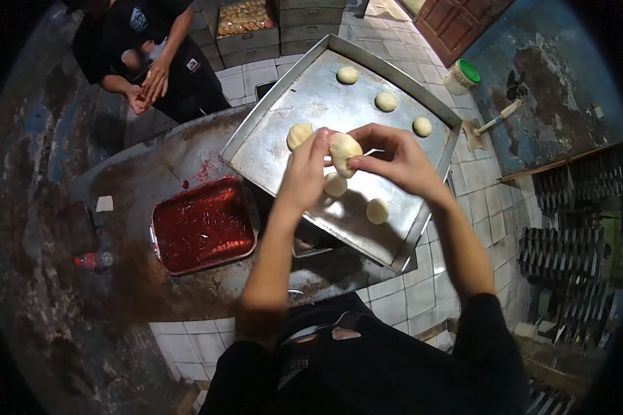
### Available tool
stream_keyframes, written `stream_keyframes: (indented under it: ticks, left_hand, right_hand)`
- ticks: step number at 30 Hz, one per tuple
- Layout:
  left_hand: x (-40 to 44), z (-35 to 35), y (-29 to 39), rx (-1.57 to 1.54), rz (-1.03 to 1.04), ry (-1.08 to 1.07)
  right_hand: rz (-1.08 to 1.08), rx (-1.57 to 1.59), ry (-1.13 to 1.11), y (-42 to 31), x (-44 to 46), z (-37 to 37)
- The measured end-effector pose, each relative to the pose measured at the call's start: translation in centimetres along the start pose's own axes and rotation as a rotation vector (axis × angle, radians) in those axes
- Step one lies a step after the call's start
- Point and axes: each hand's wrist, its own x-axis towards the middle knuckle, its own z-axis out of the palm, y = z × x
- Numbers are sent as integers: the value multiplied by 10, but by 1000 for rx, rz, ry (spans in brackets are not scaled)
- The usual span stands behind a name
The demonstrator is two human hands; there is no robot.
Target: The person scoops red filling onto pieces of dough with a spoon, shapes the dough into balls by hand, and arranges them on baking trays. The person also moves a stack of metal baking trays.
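A piece of pale dough (344, 148) is stretched between my two hands above a large metal baking tray (284, 104). My left hand (304, 169) grips its left side with the thumb on top. On the other side my right hand (401, 155) pinches it between thumb and fingers. Just left of my left hand shows another flattened dough piece (299, 136); whether it touches the hand I cannot tell. Several round dough balls sit apart on the tray, among them one at the far end (347, 75) and one near the front (377, 211).
On the worn table (124, 290) stands a rectangular pan of glossy red filling (204, 225), with a small bottle (93, 261) to its left. Across the table a co-worker (128, 52) holds their hands together. A bucket with a green lid (462, 76) stands on the tiled floor.
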Motion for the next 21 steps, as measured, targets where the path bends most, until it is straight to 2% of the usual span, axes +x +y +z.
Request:
stream_keyframes:
  ticks: [1,3,5,6,7,9,10,11,13,14,15,17,21]
  left_hand:
    - [-15,3,14,-31,-38,-13]
    - [-34,4,17,-19,116,203]
    - [-52,-9,32,-78,88,388]
    - [-56,-19,20,-137,165,426]
    - [-63,-28,21,-133,156,430]
    - [-78,-47,27,17,289,510]
    - [-84,-60,28,-71,238,491]
    - [-88,-65,22,-168,68,689]
    - [-109,-112,27,-604,52,328]
    - [-106,-122,32,-623,14,425]
    - [-118,-143,43,-487,76,167]
    - [-130,-181,24,-216,55,109]
    - [-145,-213,6,-281,62,298]
  right_hand:
    - [-5,-14,117,-2,-6,22]
    - [-103,-48,235,-5,-12,64]
    - [-230,101,337,0,-12,109]
    - [-285,151,410,3,-6,133]
    - [-336,202,485,4,0,157]
    - [-189,260,642,0,10,198]
    - [-205,239,680,-2,20,211]
    - [-210,309,683,-7,28,225]
    - [-163,345,630,-9,38,244]
    - [-175,427,571,-8,43,250]
    - [-217,572,476,1,48,253]
    - [-190,408,462,-13,54,277]
    - [-112,297,398,-13,67,309]
